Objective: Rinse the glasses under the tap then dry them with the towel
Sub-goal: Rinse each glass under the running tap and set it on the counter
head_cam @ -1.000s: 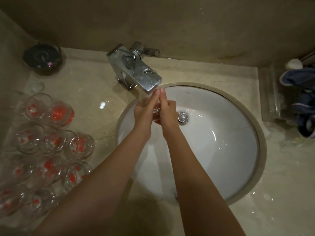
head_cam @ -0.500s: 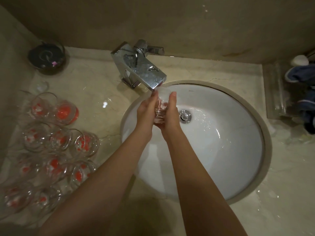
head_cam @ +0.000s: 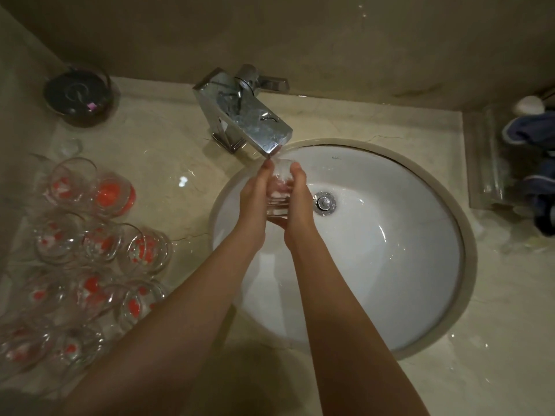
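A small clear glass (head_cam: 279, 193) is held upright between both palms, directly under the spout of the chrome tap (head_cam: 246, 118), above the white basin (head_cam: 390, 250). My left hand (head_cam: 253, 202) presses its left side and my right hand (head_cam: 297, 205) its right side. Water drips from the spout into the glass mouth. Several clear glasses with red-orange prints (head_cam: 90, 235) stand crowded on the counter at the left. A dark blue towel (head_cam: 537, 169) lies bunched at the far right edge.
A dark round lidded container (head_cam: 78, 96) sits at the back left corner. A clear tray (head_cam: 486, 163) borders the towel on the right. The beige marble counter (head_cam: 495, 340) is wet around the basin. The drain plug (head_cam: 324, 202) lies just right of my hands.
The glass has come up from between my closed palms and now stands with its open mouth right under the spout. Both hands have shifted slightly apart around it.
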The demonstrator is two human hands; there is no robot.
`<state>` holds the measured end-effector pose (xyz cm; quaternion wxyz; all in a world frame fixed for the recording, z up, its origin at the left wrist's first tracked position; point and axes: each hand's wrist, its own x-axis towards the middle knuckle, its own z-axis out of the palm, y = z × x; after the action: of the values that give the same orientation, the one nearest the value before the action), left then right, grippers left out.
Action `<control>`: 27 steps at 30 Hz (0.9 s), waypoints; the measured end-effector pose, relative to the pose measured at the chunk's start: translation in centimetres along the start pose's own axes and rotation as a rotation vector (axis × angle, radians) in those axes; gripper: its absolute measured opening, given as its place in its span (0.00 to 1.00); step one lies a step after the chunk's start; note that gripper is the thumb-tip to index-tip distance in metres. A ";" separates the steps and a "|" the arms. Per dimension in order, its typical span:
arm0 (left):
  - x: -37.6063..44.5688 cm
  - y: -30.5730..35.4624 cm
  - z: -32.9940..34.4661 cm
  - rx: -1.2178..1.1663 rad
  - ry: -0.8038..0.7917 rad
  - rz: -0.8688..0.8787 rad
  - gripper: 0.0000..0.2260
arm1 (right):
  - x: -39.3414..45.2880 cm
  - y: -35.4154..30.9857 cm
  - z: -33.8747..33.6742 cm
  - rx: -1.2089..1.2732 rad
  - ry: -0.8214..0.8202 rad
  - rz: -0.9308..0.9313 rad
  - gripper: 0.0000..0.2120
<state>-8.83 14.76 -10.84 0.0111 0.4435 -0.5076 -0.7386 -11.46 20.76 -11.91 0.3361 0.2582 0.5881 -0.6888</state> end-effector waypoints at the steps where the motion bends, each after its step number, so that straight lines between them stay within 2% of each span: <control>1: 0.0 -0.2 -0.1 0.014 -0.005 0.001 0.24 | -0.2 0.1 0.0 -0.036 0.001 -0.016 0.26; 4: -0.5 -0.3 -0.3 0.032 -0.020 0.000 0.23 | -0.5 0.5 0.2 -0.053 0.025 -0.037 0.38; 7: -0.6 -0.4 -0.6 0.068 0.004 0.047 0.20 | -0.1 0.6 0.0 0.023 0.032 -0.006 0.41; 10: -0.7 -0.3 -0.6 0.113 0.011 0.082 0.35 | 0.1 0.7 -0.1 0.010 -0.029 0.009 0.41; 13: -0.8 -0.3 -0.5 0.143 0.004 0.072 0.39 | 0.0 0.8 -0.1 -0.043 -0.099 -0.027 0.42; 16: -0.5 -1.0 -0.4 0.157 0.031 0.063 0.43 | 0.2 0.9 0.0 -0.043 -0.055 -0.008 0.41; 18: -0.5 -1.0 -0.5 0.153 0.031 0.078 0.41 | 0.5 1.0 -0.1 0.002 -0.004 0.013 0.41; 21: -0.6 -0.4 -0.4 0.103 0.041 0.074 0.40 | 0.6 1.0 -0.3 0.061 -0.025 0.010 0.27; 22: -0.4 -0.5 -0.3 0.089 0.060 0.072 0.40 | 0.6 1.1 -0.2 0.077 -0.043 0.011 0.27; 25: -0.5 -0.5 0.0 0.090 0.096 0.069 0.39 | 0.5 1.2 0.3 -0.008 -0.062 -0.012 0.44; 27: -0.6 -0.5 0.1 0.099 0.079 0.043 0.34 | 0.3 1.3 0.4 -0.057 -0.051 -0.025 0.49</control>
<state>-8.31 15.37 -10.85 0.0250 0.4614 -0.5520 -0.6941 -10.67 20.18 -12.91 0.3497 0.2232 0.6020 -0.6823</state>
